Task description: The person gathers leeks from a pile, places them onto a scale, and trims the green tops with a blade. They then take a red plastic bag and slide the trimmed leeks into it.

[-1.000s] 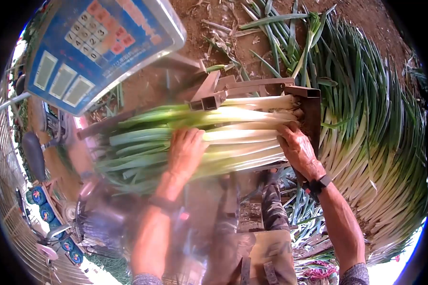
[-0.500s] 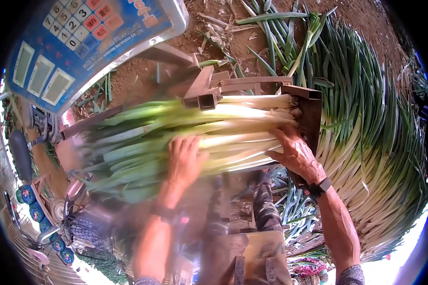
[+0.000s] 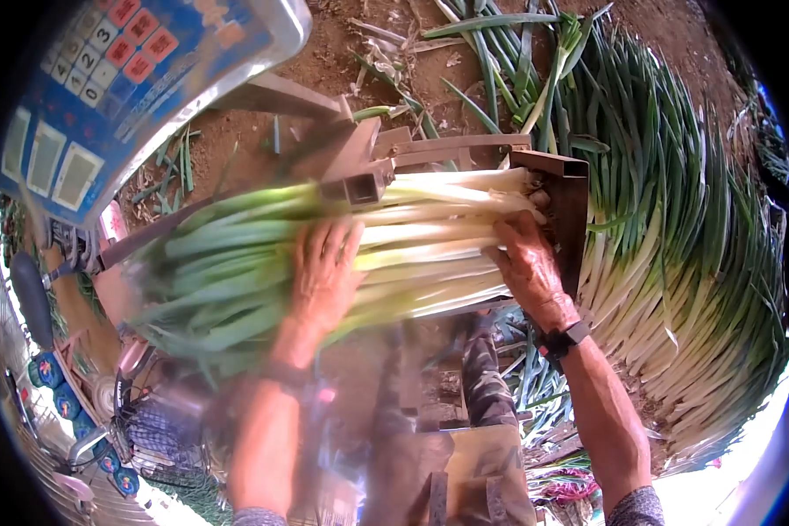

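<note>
A thick bundle of long green onions [image 3: 421,260] lies sideways in a brown metal rack [image 3: 572,215], leaves to the left and white root ends to the right against the end plate. My left hand [image 3: 321,285] rests on the middle of the bundle, where white turns to green; its fingers are stretched out over the stalks. On the white stems close to the end plate lies my right hand [image 3: 535,272], thumb apart from the fingers. Both palms face down, touching the onions without closing around them. The leafy tips look blurred.
A blue digital scale [image 3: 162,66] with number keys stands at upper left. A large heap of green onions [image 3: 657,254] fills the right side on the soil. Loose leaves [image 3: 517,66] lie beyond the rack. My legs in camouflage trousers [image 3: 486,381] show below it.
The view has shifted slightly, with the scale and rack now further left. My left hand has spread flatter over the stalks; my right hand stays near the root ends.
</note>
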Tool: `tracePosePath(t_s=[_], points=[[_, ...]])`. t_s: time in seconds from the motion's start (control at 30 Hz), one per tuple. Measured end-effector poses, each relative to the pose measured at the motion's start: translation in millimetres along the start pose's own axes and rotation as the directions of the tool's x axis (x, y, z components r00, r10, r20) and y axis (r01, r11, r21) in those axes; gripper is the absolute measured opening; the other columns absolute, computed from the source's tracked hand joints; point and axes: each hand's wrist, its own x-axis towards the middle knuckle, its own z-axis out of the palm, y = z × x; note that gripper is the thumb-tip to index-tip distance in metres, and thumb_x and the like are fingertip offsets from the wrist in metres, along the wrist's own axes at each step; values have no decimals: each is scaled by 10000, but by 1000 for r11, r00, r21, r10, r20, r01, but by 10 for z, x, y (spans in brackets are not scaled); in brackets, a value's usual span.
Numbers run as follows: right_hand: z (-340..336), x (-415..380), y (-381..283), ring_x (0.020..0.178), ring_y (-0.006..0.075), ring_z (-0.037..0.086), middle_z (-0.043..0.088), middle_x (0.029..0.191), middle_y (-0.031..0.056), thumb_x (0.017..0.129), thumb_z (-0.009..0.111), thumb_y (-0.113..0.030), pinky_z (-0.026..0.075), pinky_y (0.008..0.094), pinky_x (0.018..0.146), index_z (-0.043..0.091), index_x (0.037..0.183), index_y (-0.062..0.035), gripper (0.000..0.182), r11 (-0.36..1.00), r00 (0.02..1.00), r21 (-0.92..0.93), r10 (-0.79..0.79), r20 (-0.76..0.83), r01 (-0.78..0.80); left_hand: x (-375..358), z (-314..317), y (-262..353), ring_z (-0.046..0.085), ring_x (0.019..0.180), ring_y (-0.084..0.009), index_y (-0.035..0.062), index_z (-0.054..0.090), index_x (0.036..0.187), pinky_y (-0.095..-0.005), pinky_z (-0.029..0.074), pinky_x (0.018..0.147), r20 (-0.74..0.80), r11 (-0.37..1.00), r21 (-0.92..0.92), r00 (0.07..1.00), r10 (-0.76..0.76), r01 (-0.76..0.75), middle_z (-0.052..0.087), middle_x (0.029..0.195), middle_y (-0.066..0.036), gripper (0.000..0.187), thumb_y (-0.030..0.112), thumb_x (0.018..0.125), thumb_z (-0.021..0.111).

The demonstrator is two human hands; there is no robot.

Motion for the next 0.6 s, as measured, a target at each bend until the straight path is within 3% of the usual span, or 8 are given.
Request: tracePosePath(t_s=[0.13, 0.17, 0.2, 0.27, 0.3, 0.4, 0.47, 0.6], points=[[-45, -49, -65, 1133, 473, 595, 538, 1295, 257, 913, 716, -193, 538, 513, 919, 563, 1321, -24, 467, 999, 999, 9, 38, -25, -38, -27, 41, 41, 335, 1470, -313, 145, 360, 1571, -563, 198, 1246, 10, 998, -36, 999, -50, 51, 386, 1565, -90, 940, 246, 776, 852], [-50, -21, -28, 1148, 472, 596, 539, 1310, 271, 883, 760, -190, 533, 511, 950, 517, 1388, -30, 583, 997, 998, 31, 65, -12, -65, -3, 9, 9, 341, 1463, -320, 140, 362, 1565, -555, 203, 1243, 38, 996, -76, 998, -45, 48, 397, 1557, -110, 926, 241, 784, 849], [-67, 8, -61, 1147, 436, 578, 542, 1275, 226, 829, 808, -120, 508, 486, 968, 467, 1426, -38, 693, 983, 989, 109, 144, 21, -146, 20, -50, -2, 348, 1456, -326, 135, 373, 1556, -550, 206, 1241, 35, 991, -122, 998, -50, 54, 410, 1545, -119, 908, 239, 787, 845], [-96, 65, -119, 1149, 441, 574, 554, 1283, 231, 821, 817, -115, 500, 485, 982, 406, 1506, -66, 801, 975, 987, 161, 160, -14, -156, 86, -152, 4, 363, 1442, -336, 126, 394, 1538, -542, 212, 1237, 32, 974, -219, 998, -51, 57, 438, 1523, -137, 873, 235, 794, 838], [-127, 97, -129, 1151, 444, 573, 559, 1281, 235, 823, 817, -121, 496, 484, 991, 392, 1519, -74, 816, 975, 988, 158, 154, 25, -156, 135, -200, 11, 410, 1393, -350, 106, 429, 1504, -535, 255, 1197, -25, 960, -277, 998, -52, 43, 490, 1465, -161, 783, 219, 826, 804], [-203, 127, -118, 1156, 449, 571, 572, 1268, 245, 836, 812, -145, 486, 480, 1012, 372, 1540, -91, 832, 980, 986, 134, 132, 105, -145, 244, -99, -55, 442, 1350, -361, 86, 452, 1478, -541, 291, 1148, -151, 981, -151, 978, -144, 122, 516, 1427, -171, 717, 223, 852, 772], [-190, 90, -98, 1160, 447, 571, 580, 1250, 249, 850, 804, -171, 480, 478, 1021, 386, 1534, -95, 805, 985, 988, 120, 115, 105, -127, 457, -153, -56, 485, 1291, -385, 101, 540, 1395, -538, 337, 1103, -266, 995, 30, 960, -86, 97, 564, 1363, -189, 532, 169, 901, 724], [-173, 63, -62, 1131, 436, 582, 579, 1229, 240, 878, 779, -230, 501, 478, 968, 420, 1521, -74, 752, 995, 987, 20, 99, 124, -102, 453, -122, -80, 548, 1201, -391, 106, 586, 1334, -523, 399, 1047, -156, 993, -77, 983, -96, 85, 616, 1294, -179, 448, 182, 915, 724]])
